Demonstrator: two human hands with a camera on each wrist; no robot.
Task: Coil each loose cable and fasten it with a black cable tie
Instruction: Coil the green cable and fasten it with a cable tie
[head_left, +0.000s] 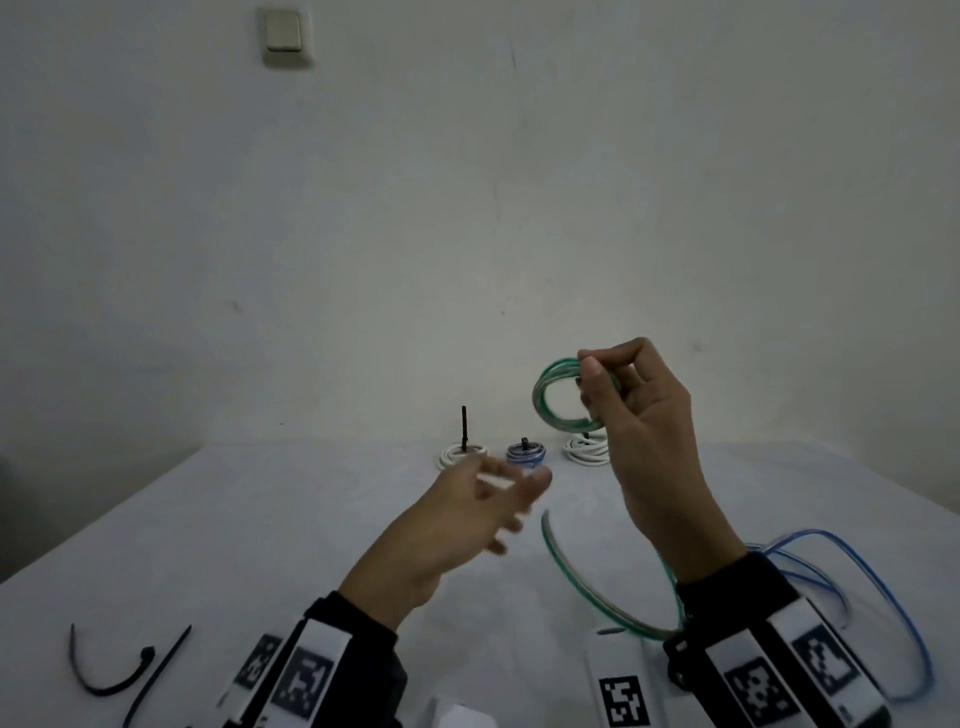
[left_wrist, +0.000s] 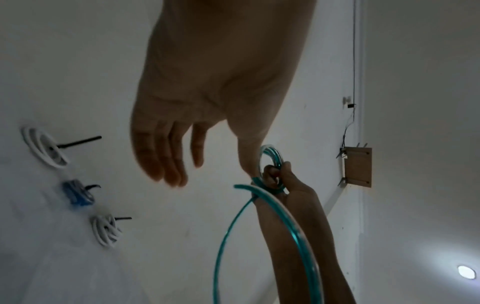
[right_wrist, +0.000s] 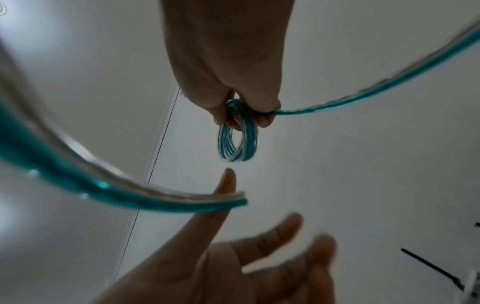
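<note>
My right hand (head_left: 602, 374) is raised above the table and pinches a small coil of green cable (head_left: 545, 400), also seen as the green coil (right_wrist: 237, 139) and the coil (left_wrist: 270, 158). The cable's loose tail (head_left: 587, 587) swings down past my right wrist in a wide arc, its free end (right_wrist: 233, 202) in the air. My left hand (head_left: 498, 493) hovers lower and to the left, blurred, fingers spread and holding nothing. Two black cable ties (head_left: 130, 670) lie at the near left of the table.
Three tied coils sit at the far edge of the white table (head_left: 260, 519): a white coil (head_left: 460, 454), a blue coil (head_left: 527, 452) and another white coil (head_left: 587, 449). A loose blue cable (head_left: 857, 561) lies at the near right.
</note>
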